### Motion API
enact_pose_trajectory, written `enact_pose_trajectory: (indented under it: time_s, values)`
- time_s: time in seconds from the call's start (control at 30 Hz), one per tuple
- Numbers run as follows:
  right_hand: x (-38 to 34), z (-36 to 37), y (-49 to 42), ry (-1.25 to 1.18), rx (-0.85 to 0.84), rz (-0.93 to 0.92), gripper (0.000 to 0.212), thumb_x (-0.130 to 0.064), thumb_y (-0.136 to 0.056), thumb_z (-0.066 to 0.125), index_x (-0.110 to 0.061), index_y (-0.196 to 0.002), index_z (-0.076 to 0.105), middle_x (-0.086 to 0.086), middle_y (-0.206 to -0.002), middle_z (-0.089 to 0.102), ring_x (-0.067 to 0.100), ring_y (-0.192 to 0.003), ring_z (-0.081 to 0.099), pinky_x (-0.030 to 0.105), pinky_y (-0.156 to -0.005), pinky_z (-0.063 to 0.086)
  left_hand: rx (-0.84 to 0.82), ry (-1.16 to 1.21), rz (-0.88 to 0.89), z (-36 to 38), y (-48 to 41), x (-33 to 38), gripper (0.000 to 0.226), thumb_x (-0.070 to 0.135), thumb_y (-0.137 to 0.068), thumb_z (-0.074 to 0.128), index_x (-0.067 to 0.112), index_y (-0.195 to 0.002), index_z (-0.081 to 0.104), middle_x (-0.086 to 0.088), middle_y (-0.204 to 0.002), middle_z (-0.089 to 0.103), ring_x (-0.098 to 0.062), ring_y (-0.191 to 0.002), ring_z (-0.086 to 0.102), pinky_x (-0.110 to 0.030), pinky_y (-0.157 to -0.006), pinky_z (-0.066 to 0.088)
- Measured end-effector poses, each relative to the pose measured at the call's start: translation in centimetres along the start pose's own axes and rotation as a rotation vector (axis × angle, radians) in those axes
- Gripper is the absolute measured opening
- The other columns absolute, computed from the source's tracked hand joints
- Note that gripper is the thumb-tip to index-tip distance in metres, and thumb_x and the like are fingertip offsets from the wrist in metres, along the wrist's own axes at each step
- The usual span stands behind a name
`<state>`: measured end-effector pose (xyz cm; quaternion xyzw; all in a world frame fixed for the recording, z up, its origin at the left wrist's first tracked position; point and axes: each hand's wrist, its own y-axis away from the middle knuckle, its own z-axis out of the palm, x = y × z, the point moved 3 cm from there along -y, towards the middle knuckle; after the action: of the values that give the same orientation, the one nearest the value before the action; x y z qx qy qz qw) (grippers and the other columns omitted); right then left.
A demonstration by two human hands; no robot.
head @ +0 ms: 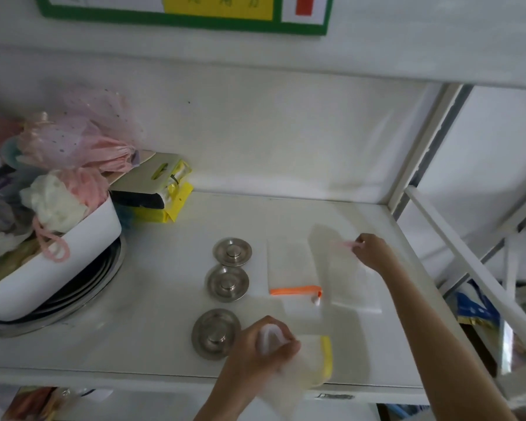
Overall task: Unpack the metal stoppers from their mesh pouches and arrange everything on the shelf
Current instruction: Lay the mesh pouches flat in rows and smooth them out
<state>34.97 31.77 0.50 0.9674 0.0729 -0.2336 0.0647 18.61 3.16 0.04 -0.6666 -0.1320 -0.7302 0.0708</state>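
Note:
Three round metal stoppers lie in a column on the white shelf [170, 299]: the far stopper [232, 251], the middle stopper [227, 283] and the near stopper [215, 333]. To their right a flat white mesh pouch with an orange zip edge [295, 290] lies on the shelf. My right hand [372, 252] pinches the pink-edged end of another white mesh pouch [351, 281] that rests on the shelf. My left hand [263, 349] grips a crumpled mesh pouch with a yellow edge [315, 358] at the shelf's front edge, just right of the near stopper.
A white bin [73, 256] heaped with pink and white fabric sits on stacked round trays at the left. Yellow and black packages [161, 196] lie behind it. A white shelf post [419, 153] and slanted frame bars stand to the right.

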Motion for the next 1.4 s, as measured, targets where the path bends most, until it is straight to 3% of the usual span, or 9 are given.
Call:
enact_pose_trajectory:
  time_s: [0.17,0.43,0.6,0.7,0.77,0.9,1.07,1.27,1.4]
  values:
    - [-0.7,2.8,-3.4,0.082,0.02,0.013,0.029,-0.011,-0.086,0.053,-0.002,-0.113,0.058,0.022,-0.12,0.057,0.04,-0.107,0.055,0.041,-0.09,0.047,0.001,-0.002,0.041,0.5,-0.3,0.0,0.024,0.03,-0.058,0.076,0.015,-0.073,0.066,0.013,-0.068,0.067,-0.002,-0.053,0.056,-0.016,-0.043,0.044]
    - [-2.3,2.6,1.4,0.072,0.079,-0.079,0.04,-0.007,-0.084,0.059,-0.004,-0.121,0.044,0.018,-0.139,0.03,0.04,-0.088,0.062,0.043,-0.073,0.051,0.081,-0.022,0.014,-0.1,-0.6,-0.4,0.029,0.036,-0.056,0.077,0.021,-0.079,0.068,0.015,-0.071,0.067,-0.003,-0.056,0.058,-0.016,-0.045,0.045]
    - [-5.4,0.8,13.0,-0.18,-0.131,-0.393,0.008,-0.023,-0.089,0.059,-0.021,-0.096,0.064,-0.002,-0.105,0.065,0.018,-0.083,0.063,0.032,-0.081,0.049,0.14,-0.048,-0.054,0.0,-0.5,-0.4,0.01,0.018,-0.072,0.077,0.016,-0.077,0.069,0.012,-0.064,0.065,-0.001,-0.055,0.056,-0.014,-0.048,0.045]
    - [-6.4,0.6,19.1,-0.17,-0.35,-0.498,0.016,-0.039,-0.088,0.058,-0.028,-0.1,0.064,-0.021,-0.097,0.061,-0.001,-0.078,0.054,0.011,-0.074,0.042,0.159,-0.084,-0.089,0.2,-0.2,-0.3,0.012,0.023,-0.074,0.077,0.017,-0.079,0.068,0.01,-0.063,0.066,0.0,-0.054,0.058,-0.014,-0.048,0.046]
    - [-5.8,1.2,20.6,-0.134,-0.348,-0.512,0.018,-0.037,-0.089,0.058,-0.028,-0.104,0.062,-0.026,-0.083,0.053,-0.005,-0.079,0.048,0.006,-0.07,0.038,0.181,-0.094,-0.109,0.3,0.1,-0.2,0.011,0.027,-0.074,0.076,0.021,-0.077,0.068,0.011,-0.063,0.068,0.001,-0.056,0.06,-0.013,-0.05,0.047]
    - [-4.3,1.9,20.7,-0.173,-0.318,-0.461,0.012,-0.019,-0.092,0.054,-0.029,-0.091,0.06,-0.022,-0.079,0.055,0.006,-0.08,0.052,0.009,-0.069,0.038,0.161,-0.114,-0.086,0.3,0.9,0.2,0.008,0.018,-0.076,0.074,0.016,-0.075,0.067,0.013,-0.061,0.064,0.004,-0.057,0.057,-0.009,-0.051,0.043]
    - [-3.5,1.2,19.0,-0.25,-0.402,-0.376,0.017,-0.012,-0.095,0.048,-0.019,-0.086,0.06,-0.005,-0.081,0.062,0.007,-0.07,0.057,0.018,-0.068,0.043,0.147,-0.099,-0.151,-0.5,2.3,-0.2,0.037,0.047,-0.047,0.071,0.018,-0.069,0.067,0.015,-0.053,0.063,0.004,-0.05,0.055,-0.012,-0.045,0.044]
    - [-0.5,4.6,15.3,-0.374,-0.372,0.009,0.022,-0.002,-0.091,0.041,-0.011,-0.078,0.056,0.002,-0.072,0.052,0.018,-0.054,0.051,0.031,-0.054,0.048,0.211,-0.058,-0.187,-2.5,3.7,-0.9,0.019,0.018,-0.068,0.077,0.011,-0.083,0.069,0.008,-0.069,0.072,0.007,-0.059,0.061,-0.015,-0.042,0.047]
    - [1.3,6.3,15.8,-0.448,-0.313,0.179,0.014,-0.013,-0.089,0.043,-0.007,-0.078,0.048,0.013,-0.065,0.057,0.03,-0.059,0.06,0.054,-0.071,0.057,0.211,-0.081,-0.161,-3.1,4.0,-0.5,0.012,0.008,-0.073,0.076,0.009,-0.082,0.068,0.006,-0.068,0.072,0.005,-0.057,0.061,-0.014,-0.04,0.045]
